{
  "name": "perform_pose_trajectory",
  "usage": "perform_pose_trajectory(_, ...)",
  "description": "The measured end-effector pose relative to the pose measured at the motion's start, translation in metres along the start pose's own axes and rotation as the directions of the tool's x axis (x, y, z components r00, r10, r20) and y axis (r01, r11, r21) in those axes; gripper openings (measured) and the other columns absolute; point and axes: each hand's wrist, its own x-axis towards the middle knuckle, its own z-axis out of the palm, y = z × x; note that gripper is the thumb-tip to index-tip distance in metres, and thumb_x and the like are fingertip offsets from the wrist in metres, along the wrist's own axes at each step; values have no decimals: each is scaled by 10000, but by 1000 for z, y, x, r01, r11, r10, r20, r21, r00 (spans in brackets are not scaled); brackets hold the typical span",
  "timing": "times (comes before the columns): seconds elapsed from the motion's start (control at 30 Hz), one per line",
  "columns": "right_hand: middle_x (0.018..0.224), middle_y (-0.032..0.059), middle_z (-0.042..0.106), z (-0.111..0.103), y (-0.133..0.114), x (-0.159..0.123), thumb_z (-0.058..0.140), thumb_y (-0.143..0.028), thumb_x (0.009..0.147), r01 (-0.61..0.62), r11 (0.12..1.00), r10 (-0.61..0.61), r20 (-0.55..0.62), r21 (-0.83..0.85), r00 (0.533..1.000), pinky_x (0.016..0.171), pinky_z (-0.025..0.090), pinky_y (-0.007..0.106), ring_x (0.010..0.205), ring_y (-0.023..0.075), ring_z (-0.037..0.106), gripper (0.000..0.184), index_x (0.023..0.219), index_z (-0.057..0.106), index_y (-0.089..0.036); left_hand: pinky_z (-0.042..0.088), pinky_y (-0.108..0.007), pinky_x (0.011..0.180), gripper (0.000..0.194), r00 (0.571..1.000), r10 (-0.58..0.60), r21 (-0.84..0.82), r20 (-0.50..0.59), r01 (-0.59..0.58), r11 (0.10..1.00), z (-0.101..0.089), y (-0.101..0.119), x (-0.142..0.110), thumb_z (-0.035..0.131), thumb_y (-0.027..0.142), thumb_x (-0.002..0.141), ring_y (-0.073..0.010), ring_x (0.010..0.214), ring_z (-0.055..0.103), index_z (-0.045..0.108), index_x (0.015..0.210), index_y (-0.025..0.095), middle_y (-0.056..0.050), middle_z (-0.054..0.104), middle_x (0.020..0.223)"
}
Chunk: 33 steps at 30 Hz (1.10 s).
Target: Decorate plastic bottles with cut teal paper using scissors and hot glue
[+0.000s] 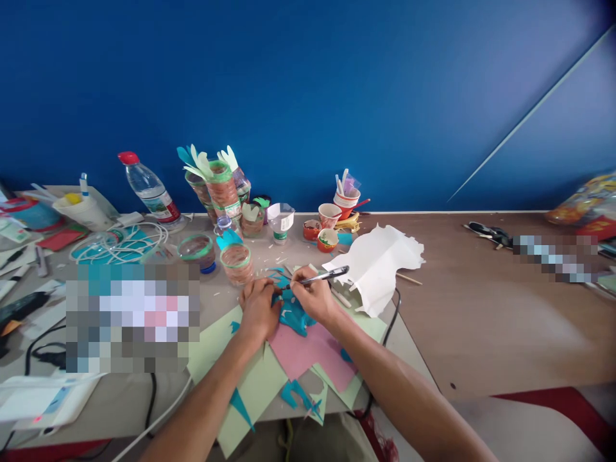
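Observation:
My right hand [315, 296] is closed around a pen [332, 274], its tip end pointing left toward my left hand. Under both hands lies a cut piece of blue paper [296, 317]. My left hand [260, 309] presses down on the left part of it with curled fingers, and the fingertips are partly hidden. Beneath are a pink sheet [308, 353] and pale green sheets [260, 385]. Blue scraps [301, 398] lie near the table's front edge. A crumpled white sheet [385, 263] spreads out to the right of my right hand.
Behind my hands stand decorated cups [235, 263], a cut bottle piece [280, 224] and stacked paper cups [346, 200]. A red-capped bottle [151, 192] leans at the back left. White cable [120, 240] coils on the left. A thin stick [409, 279] lies right of the white sheet.

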Motion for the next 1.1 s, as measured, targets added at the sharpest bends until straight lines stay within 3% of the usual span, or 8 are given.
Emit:
perform_pose_trajectory(0.13, 575, -38, 480, 2, 2, 0, 461, -162, 684, -27, 991, 36, 66, -130, 997, 524, 342, 242, 549, 128, 458, 75, 637, 498, -208, 334, -508, 1024, 201, 997, -37, 52, 61, 34, 998, -1, 2, -1, 628, 192, 734, -322, 1192, 454, 700, 919, 225, -65, 605, 1223)
perform_pose_trajectory(0.3, 551, -47, 464, 3, 3, -1, 463, -145, 687, -67, 984, 81, 75, -166, 994, 504, 330, 235, 519, 122, 442, 94, 622, 479, -212, 314, -487, 1039, 197, 997, -37, 64, 70, 32, 997, -2, 3, 0, 624, 192, 737, -302, 1198, 450, 693, 916, 232, -58, 601, 1233)
perform_pose_trajectory(0.63, 557, -47, 494, 6, 8, -1, 474, -142, 695, -40, 973, 58, 71, -227, 996, 533, 358, 231, 541, 129, 471, 99, 634, 488, -218, 320, -480, 1027, 189, 992, -59, 86, 109, 50, 995, -5, 7, 0, 617, 192, 737, -300, 1200, 448, 682, 912, 223, -57, 599, 1238)
perform_pose_trajectory(1.1, 570, -47, 500, 5, 10, 0, 479, -175, 705, -69, 968, 90, 78, -240, 993, 538, 350, 220, 532, 117, 473, 87, 627, 487, -211, 307, -468, 1031, 258, 987, 27, 82, 161, -40, 996, -12, 0, 0, 587, 192, 752, -288, 1211, 470, 661, 993, 246, -47, 611, 1253)
